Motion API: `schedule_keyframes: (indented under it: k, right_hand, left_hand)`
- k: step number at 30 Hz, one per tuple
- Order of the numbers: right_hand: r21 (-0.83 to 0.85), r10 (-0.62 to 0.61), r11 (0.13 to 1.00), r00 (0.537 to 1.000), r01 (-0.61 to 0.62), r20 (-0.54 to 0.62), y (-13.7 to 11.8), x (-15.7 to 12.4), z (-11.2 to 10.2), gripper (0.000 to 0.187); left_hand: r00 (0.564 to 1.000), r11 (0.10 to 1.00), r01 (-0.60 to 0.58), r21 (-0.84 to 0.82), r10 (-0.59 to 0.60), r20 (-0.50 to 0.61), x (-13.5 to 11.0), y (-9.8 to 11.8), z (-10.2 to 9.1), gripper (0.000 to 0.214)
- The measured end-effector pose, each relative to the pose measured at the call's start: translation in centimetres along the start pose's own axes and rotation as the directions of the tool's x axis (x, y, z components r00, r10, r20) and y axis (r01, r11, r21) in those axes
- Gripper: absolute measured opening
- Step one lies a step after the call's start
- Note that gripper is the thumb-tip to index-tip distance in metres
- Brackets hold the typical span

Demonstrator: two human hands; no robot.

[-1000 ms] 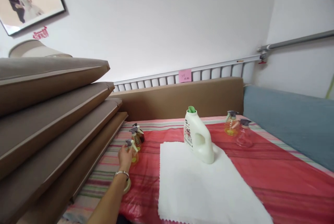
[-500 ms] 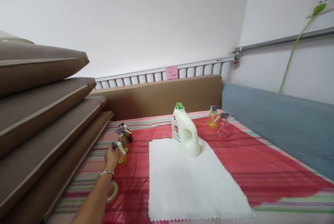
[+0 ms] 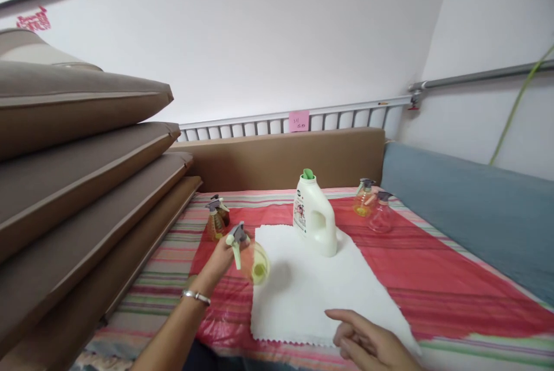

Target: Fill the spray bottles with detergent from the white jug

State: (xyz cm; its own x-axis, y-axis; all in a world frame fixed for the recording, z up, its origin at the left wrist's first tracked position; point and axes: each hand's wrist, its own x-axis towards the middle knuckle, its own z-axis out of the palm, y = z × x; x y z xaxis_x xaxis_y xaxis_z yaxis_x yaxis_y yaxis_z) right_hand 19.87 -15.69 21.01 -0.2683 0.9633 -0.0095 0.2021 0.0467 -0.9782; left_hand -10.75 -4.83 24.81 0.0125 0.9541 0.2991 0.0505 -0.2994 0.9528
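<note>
My left hand (image 3: 230,247), with a silver bracelet at the wrist, is closed around the neck of a clear yellowish spray bottle (image 3: 255,261) with a grey and pale green trigger head. The bottle is tilted, its base pointing right over the left edge of a white cloth (image 3: 298,302). My right hand (image 3: 367,336) is above the cloth's lower right part, index finger stretched out, other fingers loosely bent, nothing visible in it. A cream detergent jug (image 3: 318,227) with a green spout stands upright at the back of the cloth.
Two spray bottles, one amber (image 3: 215,224) and one darker (image 3: 224,209), stand at left. A yellow spray bottle (image 3: 362,205) and a pink one (image 3: 381,220) stand at right. Stacked brown cushions (image 3: 86,186) rise on the left; a brown panel (image 3: 281,157) runs along the back.
My left hand has lifted the spray bottle from beside the other two, moved it right to the cloth's edge and tilted it. My right hand has come into view. The camera view has shifted.
</note>
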Motion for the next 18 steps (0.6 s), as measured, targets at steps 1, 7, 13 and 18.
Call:
schedule_keyframes:
  k: [1,7,13,18]
  right_hand:
    - [0.024,0.018,1.000,1.000,-0.018,0.008,0.3,0.6,0.3,0.039]
    - [0.623,0.297,0.650,0.900,-0.436,0.320,0.9,4.6,4.1,0.070]
    - [0.753,0.096,0.295,0.802,-0.588,0.589,-0.1,6.6,7.6,0.071]
    - [0.784,-0.002,0.313,0.825,-0.536,0.564,0.2,8.3,8.0,0.069]
  left_hand:
    - [0.999,1.000,-0.001,-0.015,0.002,0.052,-0.5,0.6,0.4,0.029]
    - [0.940,0.968,0.065,-0.243,0.023,0.340,-2.8,2.6,2.0,0.033]
    - [0.901,0.945,0.115,-0.306,0.031,0.434,-2.7,2.0,2.8,0.037]
    - [0.922,0.934,0.086,-0.348,0.058,0.383,-1.3,1.5,3.1,0.040]
